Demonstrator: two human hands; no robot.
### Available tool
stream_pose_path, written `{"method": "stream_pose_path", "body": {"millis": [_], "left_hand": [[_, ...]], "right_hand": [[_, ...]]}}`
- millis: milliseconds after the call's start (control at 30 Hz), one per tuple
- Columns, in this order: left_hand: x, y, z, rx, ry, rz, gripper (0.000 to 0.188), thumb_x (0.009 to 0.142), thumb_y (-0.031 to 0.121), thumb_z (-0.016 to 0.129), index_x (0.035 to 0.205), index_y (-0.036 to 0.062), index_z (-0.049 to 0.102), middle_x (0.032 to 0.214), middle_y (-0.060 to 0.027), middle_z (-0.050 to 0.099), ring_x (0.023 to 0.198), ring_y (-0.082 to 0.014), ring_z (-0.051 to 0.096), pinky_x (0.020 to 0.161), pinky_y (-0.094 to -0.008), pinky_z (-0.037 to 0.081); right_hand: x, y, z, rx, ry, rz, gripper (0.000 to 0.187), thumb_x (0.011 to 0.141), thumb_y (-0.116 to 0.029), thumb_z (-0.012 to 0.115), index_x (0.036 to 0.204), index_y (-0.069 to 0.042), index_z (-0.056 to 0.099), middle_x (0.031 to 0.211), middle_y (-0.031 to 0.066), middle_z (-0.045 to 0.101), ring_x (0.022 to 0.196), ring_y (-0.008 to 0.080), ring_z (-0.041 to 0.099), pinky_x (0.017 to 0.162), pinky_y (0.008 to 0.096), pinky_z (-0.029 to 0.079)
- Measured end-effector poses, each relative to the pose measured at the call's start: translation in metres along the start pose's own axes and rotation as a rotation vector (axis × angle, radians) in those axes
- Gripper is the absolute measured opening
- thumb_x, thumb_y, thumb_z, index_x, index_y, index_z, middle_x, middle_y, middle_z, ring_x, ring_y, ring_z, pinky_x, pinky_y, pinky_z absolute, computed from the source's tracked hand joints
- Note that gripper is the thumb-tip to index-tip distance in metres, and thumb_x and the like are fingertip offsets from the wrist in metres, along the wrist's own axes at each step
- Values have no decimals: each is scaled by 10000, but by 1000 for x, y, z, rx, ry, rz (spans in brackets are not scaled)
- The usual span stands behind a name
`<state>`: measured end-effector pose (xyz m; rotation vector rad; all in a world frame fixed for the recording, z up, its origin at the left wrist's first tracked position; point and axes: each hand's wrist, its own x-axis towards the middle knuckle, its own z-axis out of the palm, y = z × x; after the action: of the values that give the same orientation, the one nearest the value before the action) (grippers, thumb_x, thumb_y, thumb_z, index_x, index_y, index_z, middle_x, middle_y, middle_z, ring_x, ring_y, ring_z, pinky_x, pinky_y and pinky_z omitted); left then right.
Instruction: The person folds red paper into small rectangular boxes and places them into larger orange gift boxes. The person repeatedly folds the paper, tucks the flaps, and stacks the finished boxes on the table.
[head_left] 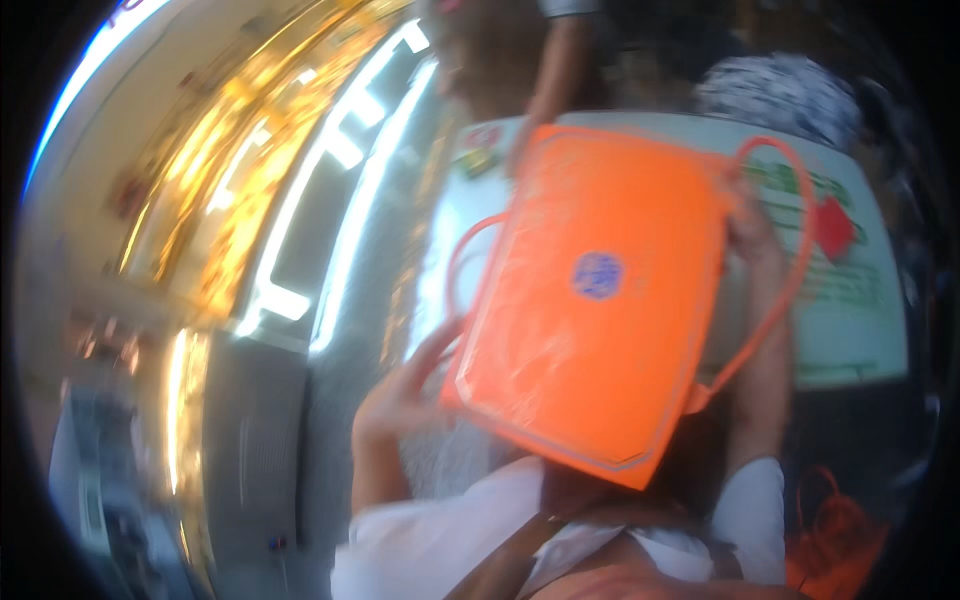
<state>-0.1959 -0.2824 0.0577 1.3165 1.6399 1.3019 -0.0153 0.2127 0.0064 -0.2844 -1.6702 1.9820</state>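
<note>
Tilted in front of me is a flat, box-shaped orange gift bag, with a round blue emblem on its face and a looped orange handle on each side. My left hand is at its lower left edge, the fingertips partly hidden behind the bag. On the upper right edge, my right hand grips it, with the right handle looping around beside that forearm. Motion smears both hands. Another person's arm reaches down to the bag's top left corner; whether that hand touches it I cannot tell.
Behind the bag is a white table with green printing and a red piece on it. A small yellow-green item lies at its far left. More orange bags sit at lower right. Brightly lit display cases stand on the left.
</note>
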Motion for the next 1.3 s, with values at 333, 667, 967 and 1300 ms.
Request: {"method": "stream_pose_path", "body": {"millis": [333, 667, 967, 1300], "left_hand": [[-11, -31, 64, -71, 264, 62, 1086, 686, 388, 938, 1506, -30, 361, 1367, -136, 596, 1225, -224, 606, 1016, -382, 504], [-23, -27, 71, 255, 481, 58, 1042, 683, 422, 940, 1465, -44, 432, 1365, -160, 586, 1183, -257, 626, 992, -389, 513], [-44, -35, 69, 255, 527, 112, 974, 694, 386, 938, 1430, -58, 481, 1327, -151, 600, 1178, -262, 612, 985, -391, 490], [-32, -29, 81, 253, 537, 253, 1071, 737, 429, 892, 1585, 169, 290, 1620, -257, 241, 1442, -404, 392, 1140, -503, 409]], "right_hand": [[-22, -47, 67, 8, 137, -54, 391, 984, -353, 620, 1148, -4, 687, 1040, 74, 716, 971, 150, 680, 861, 290, 521], [-32, -53, 73, -16, 206, -66, 423, 983, -387, 611, 1141, -1, 680, 1033, 72, 708, 962, 161, 673, 869, 290, 511], [-25, -43, 65, -138, 158, -55, 400, 991, -375, 616, 1118, -1, 684, 1026, 64, 701, 964, 142, 651, 882, 290, 494], [-28, -19, 58, -232, 226, -119, 300, 998, -328, 615, 1033, -35, 666, 879, 5, 664, 798, 74, 628, 693, 233, 497]]}}
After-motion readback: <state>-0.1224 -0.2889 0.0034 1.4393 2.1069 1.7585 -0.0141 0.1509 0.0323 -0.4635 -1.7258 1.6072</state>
